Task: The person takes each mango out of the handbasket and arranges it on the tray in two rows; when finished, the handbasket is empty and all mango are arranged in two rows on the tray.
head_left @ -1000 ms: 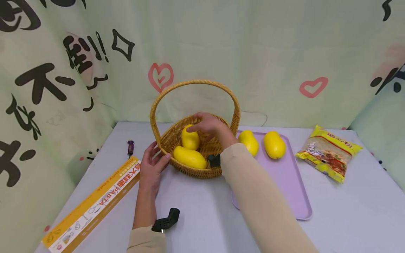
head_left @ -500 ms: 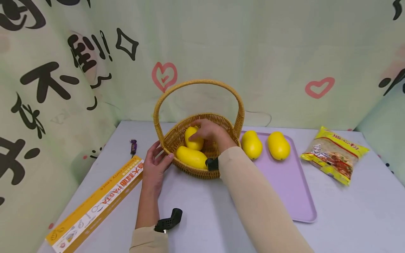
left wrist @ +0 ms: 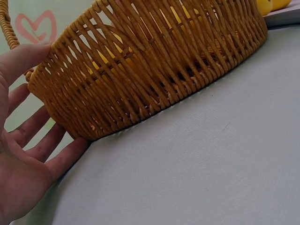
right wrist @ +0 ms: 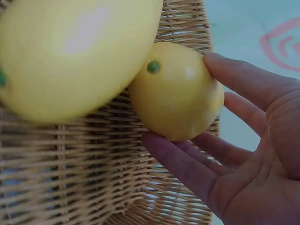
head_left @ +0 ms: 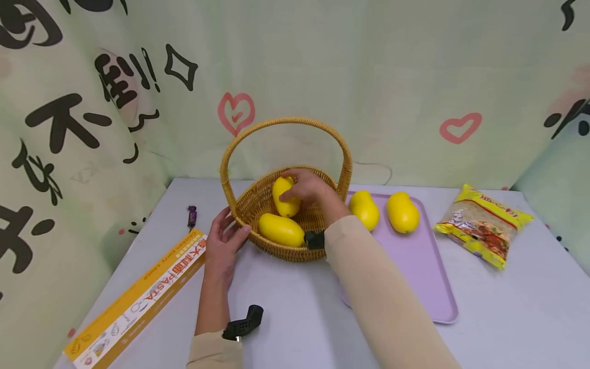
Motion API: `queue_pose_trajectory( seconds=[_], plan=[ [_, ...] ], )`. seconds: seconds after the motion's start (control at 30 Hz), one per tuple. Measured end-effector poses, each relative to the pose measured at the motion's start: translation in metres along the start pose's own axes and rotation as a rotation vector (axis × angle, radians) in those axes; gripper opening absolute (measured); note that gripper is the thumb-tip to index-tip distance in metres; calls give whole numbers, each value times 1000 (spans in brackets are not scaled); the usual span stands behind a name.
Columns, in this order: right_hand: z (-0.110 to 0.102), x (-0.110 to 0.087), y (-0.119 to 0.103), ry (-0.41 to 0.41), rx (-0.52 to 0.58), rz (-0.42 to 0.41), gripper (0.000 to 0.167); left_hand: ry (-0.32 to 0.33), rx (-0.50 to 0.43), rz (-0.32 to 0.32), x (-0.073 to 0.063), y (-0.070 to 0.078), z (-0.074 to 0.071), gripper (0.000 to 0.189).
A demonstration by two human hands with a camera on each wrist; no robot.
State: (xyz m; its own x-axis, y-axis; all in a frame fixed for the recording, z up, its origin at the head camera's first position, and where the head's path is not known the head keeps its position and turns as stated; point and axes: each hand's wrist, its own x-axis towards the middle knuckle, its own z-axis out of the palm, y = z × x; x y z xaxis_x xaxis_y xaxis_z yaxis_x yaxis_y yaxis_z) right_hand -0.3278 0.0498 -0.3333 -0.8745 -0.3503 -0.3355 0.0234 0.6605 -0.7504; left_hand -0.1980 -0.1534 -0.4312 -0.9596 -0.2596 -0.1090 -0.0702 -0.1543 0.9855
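Observation:
A wicker basket (head_left: pixel 271 249) with a tall hooped handle stands on the table. My left hand (head_left: pixel 223 246) holds its left side, thumb on the rim and fingers spread along the outer wall, as the left wrist view shows. Inside the basket my right hand (head_left: pixel 308 188) grips a smooth yellow mango-shaped fruit (head_left: pixel 284 197) toward the back. Thumb and fingers sit on opposite sides of this fruit (right wrist: pixel 176 93) in the right wrist view, where a green stem dot shows. A second such fruit (head_left: pixel 280 230) lies in front of it, against the near wall.
To the right, a purple tray (head_left: pixel 417 266) bears two more yellow fruits (head_left: pixel 403 212), partly behind my right sleeve. Farther right lies a yellow-ended food packet (head_left: pixel 484 225). A long pasta box (head_left: pixel 138 302) and a small purple-wrapped candy (head_left: pixel 191 217) lie on the left. A curtain hangs behind.
My right hand has come down around the rear fruit, which has shifted slightly rightward and tilted. The left hand stays on the basket's side.

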Motion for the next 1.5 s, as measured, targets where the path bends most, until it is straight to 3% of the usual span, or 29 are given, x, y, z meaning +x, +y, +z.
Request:
queue_pose_trajectory(
  seconds=[0.23, 0.83, 1.17, 1.5],
  plan=[
    [-9, -15, -6, 40, -108, -73, 70, -18, -9, 10, 0, 1, 0, 71],
    [-26, -62, -11, 6, 31, -180, 68, -21, -17, -22, -2, 5, -1, 72],
    [-29, -81, -6, 47, -6, -224, 69, -9, -15, -29, -4, 3, -1, 74],
    [-31, -106, -5, 153, -69, -254, 71, -19, -25, -21, -4, 2, 1, 72]
  ],
)
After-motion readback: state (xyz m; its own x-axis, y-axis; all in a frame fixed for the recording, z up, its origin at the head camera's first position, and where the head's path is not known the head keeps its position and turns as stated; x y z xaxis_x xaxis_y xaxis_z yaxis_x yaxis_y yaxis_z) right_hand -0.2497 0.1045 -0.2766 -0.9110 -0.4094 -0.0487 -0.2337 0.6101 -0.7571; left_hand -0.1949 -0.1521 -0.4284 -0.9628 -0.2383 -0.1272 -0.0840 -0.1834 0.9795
